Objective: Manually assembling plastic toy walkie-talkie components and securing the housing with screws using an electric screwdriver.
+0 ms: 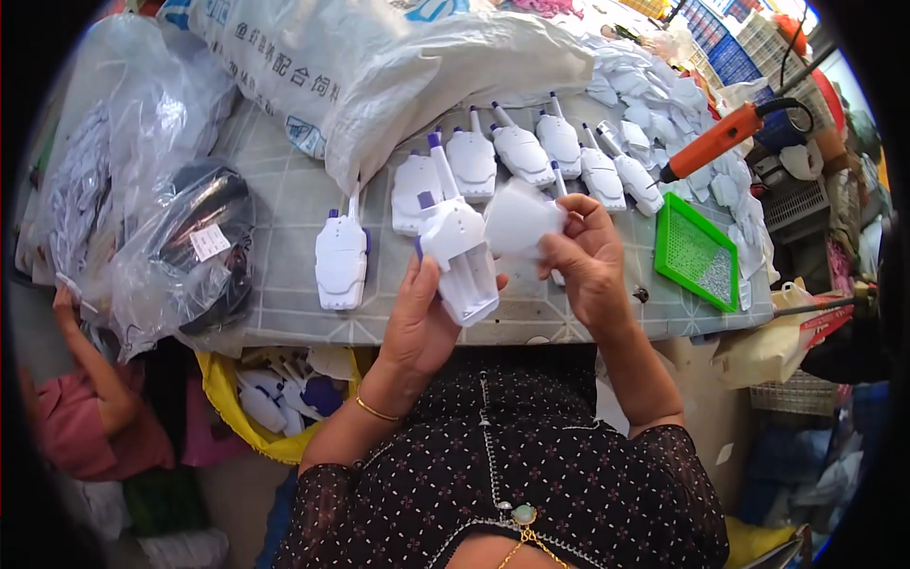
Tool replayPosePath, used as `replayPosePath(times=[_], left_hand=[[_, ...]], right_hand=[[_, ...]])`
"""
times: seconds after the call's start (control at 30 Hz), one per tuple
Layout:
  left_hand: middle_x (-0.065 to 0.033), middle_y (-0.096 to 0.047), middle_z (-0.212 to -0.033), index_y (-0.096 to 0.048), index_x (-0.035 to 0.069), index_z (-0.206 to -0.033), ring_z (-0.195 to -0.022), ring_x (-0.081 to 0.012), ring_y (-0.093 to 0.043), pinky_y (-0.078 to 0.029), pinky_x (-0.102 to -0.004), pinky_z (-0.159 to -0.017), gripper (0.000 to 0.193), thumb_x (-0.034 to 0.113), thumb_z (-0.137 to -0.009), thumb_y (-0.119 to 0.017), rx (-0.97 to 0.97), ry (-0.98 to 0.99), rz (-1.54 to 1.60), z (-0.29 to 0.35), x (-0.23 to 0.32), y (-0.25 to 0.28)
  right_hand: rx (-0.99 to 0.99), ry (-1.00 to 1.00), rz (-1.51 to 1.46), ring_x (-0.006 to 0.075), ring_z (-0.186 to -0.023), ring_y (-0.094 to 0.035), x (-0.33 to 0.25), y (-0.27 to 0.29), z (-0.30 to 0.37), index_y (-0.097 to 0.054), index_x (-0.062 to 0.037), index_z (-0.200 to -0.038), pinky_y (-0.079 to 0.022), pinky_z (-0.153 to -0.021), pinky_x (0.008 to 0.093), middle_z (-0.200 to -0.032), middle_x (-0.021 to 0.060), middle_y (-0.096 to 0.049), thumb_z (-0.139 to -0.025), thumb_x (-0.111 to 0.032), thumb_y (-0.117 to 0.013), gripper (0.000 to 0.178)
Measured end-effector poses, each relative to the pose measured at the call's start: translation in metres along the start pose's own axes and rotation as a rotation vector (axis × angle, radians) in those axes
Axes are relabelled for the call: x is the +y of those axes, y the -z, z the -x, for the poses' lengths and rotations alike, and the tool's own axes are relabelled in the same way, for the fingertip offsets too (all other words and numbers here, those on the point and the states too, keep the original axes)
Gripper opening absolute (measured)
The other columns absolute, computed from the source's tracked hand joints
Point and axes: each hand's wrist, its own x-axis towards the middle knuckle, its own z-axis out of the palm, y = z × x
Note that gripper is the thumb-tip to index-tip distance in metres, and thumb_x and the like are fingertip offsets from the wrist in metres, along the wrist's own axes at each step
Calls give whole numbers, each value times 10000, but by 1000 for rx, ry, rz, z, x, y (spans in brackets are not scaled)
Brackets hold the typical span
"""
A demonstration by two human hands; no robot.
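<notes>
My left hand is wrapped round a white toy walkie-talkie with purple parts, tilted so that its hollow compartment faces up. Pinched in my right hand, just beside that toy, is a thin white plastic cover, slightly blurred. Several more white walkie-talkies lie close together on the table beyond my hands, antennas pointing away. One walkie-talkie lies apart from them on the left.
An orange electric screwdriver hangs at the right above a green tray of small metal pieces. White covers are heaped behind. A large white sack slumps across the back. A yellow bag holds parts; another person's hand is far left.
</notes>
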Motion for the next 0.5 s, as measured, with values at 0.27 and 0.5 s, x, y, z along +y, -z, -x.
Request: replayPosePath(times=[0.27, 0.5], left_hand=[[-154, -560, -1397, -377, 83, -1487, -1272, -279, -573, -453, -451, -1098, 564, 440, -1062, -470, 35, -31, 34, 1, -1, 6], [-180, -563, -1392, -381, 92, -1499, -1276, -310, -567, -479, -459, -1068, 640, 531, -1040, -455, 42, 50, 158, 6, 6, 7]], right_hand=[[-80, 16, 402, 163, -860, -641, 29, -17, 38, -509, 10, -1266, -572, -687, 295, -1030, 108, -626, -917, -114, -739, 436], [-398, 561, 1200, 319, -992, -638, -6, -13, 29, -621, -67, -1253, -541, -811, 381, -1177, 165, -636, -728, -233, -879, 608]])
